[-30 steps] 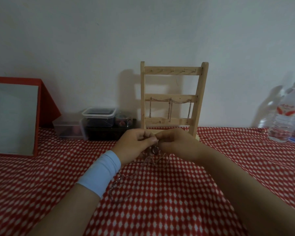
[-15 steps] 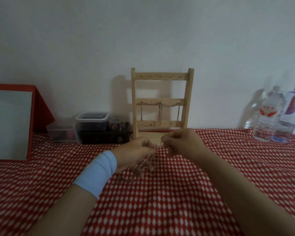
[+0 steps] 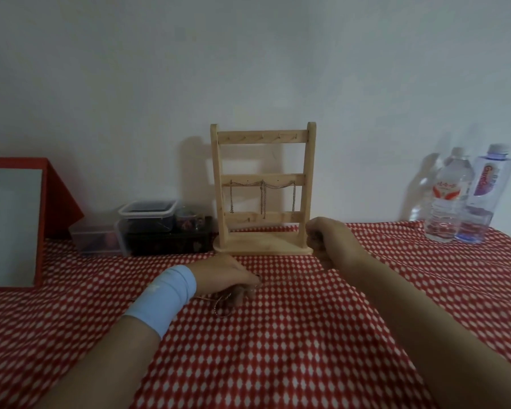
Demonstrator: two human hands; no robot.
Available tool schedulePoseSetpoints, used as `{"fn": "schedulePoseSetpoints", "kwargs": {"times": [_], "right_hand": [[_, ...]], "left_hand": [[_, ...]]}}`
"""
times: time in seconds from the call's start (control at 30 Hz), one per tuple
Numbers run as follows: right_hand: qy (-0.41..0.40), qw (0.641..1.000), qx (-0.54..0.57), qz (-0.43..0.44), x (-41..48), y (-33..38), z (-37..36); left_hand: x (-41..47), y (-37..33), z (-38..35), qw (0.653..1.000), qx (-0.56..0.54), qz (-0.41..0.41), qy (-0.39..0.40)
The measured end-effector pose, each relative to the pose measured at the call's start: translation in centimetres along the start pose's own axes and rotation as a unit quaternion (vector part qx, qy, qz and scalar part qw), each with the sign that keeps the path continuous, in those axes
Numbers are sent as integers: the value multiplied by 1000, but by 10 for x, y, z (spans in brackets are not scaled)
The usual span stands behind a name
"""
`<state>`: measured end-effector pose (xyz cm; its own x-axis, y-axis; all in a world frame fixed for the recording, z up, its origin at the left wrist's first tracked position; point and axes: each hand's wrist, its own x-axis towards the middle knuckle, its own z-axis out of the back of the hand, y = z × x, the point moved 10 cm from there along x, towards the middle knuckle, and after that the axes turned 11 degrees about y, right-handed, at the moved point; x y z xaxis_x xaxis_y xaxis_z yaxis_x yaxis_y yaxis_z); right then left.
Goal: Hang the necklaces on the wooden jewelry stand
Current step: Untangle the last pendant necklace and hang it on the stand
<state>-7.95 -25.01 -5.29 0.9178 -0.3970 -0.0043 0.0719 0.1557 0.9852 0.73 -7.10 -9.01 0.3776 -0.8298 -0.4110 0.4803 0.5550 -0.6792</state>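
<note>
Red-checked counter [image 3: 278, 349], white wall behind. Left hand [image 3: 227, 277] rests on it, fingers curled round tangled necklaces [image 3: 223, 304]. Right hand [image 3: 329, 242] is fisted beside the stand [image 3: 310, 172]; whether it pinches anything I cannot tell. Chains [image 3: 263, 199] hang from the middle rail.

Left hand [image 3: 224, 276] hides most of the necklace [image 3: 220, 306] — grip of right hand [image 3: 331, 243] unclear.
</note>
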Motion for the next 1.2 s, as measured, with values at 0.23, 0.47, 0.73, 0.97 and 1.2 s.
{"fn": "schedulePoseSetpoints", "kwargs": {"times": [0.23,0.47,0.73,0.97,1.2], "right_hand": [[-1,793,-610,-1,7,3,-16],[66,724,-685,55,8,-2,-55],[209,829,-515,62,11,-19,-102],[215,950,-220,50,7,-21,-91],[188,966,-148,102,5,-2,-77]], "left_hand": [[1,-2,23,994,62,1,-85],[4,9,7,985,161,-15,-58],[-6,12,13,954,241,-61,-167],[-24,24,35,950,-111,-146,-252],[-47,11,56,942,-111,-122,-293]]}}
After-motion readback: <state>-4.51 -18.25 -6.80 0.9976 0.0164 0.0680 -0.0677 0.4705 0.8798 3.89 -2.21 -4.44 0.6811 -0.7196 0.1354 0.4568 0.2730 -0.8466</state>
